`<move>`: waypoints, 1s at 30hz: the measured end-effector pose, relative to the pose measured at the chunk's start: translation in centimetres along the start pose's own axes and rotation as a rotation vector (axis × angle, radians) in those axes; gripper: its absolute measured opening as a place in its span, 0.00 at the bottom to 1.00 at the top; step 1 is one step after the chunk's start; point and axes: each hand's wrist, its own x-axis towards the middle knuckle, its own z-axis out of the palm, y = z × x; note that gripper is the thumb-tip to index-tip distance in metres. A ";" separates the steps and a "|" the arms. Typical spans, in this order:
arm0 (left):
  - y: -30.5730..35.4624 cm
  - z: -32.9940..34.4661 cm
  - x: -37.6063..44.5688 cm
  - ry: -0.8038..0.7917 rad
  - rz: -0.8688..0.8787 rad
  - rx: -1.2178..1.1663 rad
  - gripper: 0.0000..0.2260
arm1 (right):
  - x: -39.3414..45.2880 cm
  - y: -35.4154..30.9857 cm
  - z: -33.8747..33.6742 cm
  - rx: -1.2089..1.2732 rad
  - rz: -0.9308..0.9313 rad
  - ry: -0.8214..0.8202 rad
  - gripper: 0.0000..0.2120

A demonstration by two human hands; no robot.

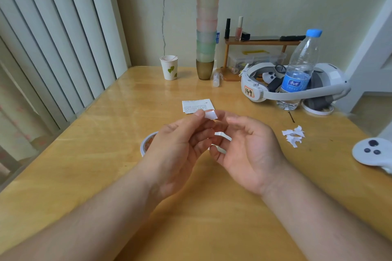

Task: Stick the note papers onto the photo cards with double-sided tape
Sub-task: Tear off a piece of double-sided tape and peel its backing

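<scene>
Above the middle of the wooden table, my left hand pinches a small white piece of tape backing between thumb and forefinger. My right hand is close beside it, fingers loosely curled, with small white strips showing between its fingers. Whether it grips them I cannot tell. A roll of double-sided tape lies flat on the table, mostly hidden behind my left hand. A white note paper with printed text lies on the table just beyond my hands.
A heap of torn white backing scraps lies to the right. Behind it stand a water bottle and a white headset. A controller sits at the right edge. A paper cup and stacked cups stand at the back.
</scene>
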 end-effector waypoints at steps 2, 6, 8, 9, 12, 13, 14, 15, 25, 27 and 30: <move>-0.1 0.1 -0.1 0.013 0.012 -0.004 0.15 | 0.1 0.1 0.0 -0.004 -0.001 -0.013 0.13; -0.3 -0.3 0.2 0.101 0.033 0.038 0.11 | 0.0 0.4 0.1 -0.076 -0.040 -0.034 0.13; -0.4 -0.7 0.4 0.167 0.062 0.082 0.09 | -0.1 0.7 0.1 -0.284 -0.166 0.017 0.14; -0.5 -0.9 0.5 0.197 0.085 0.106 0.08 | -0.1 0.8 0.1 -0.483 -0.260 0.083 0.15; -0.8 -1.1 0.5 0.244 0.148 0.173 0.07 | -0.1 1.2 0.6 -0.704 -0.408 0.203 0.20; -1.0 -1.0 0.5 0.246 0.159 0.188 0.07 | -0.2 1.3 1.0 -0.604 -0.373 0.206 0.20; -1.1 -1.0 0.4 0.249 0.164 0.195 0.07 | -0.3 1.4 1.2 -0.510 -0.333 0.209 0.18; -1.2 -0.9 0.4 0.255 0.166 0.200 0.07 | -0.3 1.4 1.5 -0.447 -0.310 0.220 0.17; -1.3 -0.4 0.2 0.183 0.120 0.127 0.18 | -0.1 -0.3 -0.2 -0.465 -0.327 0.183 0.08; -1.4 -0.6 0.3 0.185 0.101 0.133 0.21 | -0.1 -0.2 -0.1 -0.465 -0.327 0.142 0.10; -1.5 -0.8 0.4 0.171 0.061 0.147 0.24 | 0.1 -0.1 -0.2 -0.448 -0.336 0.135 0.06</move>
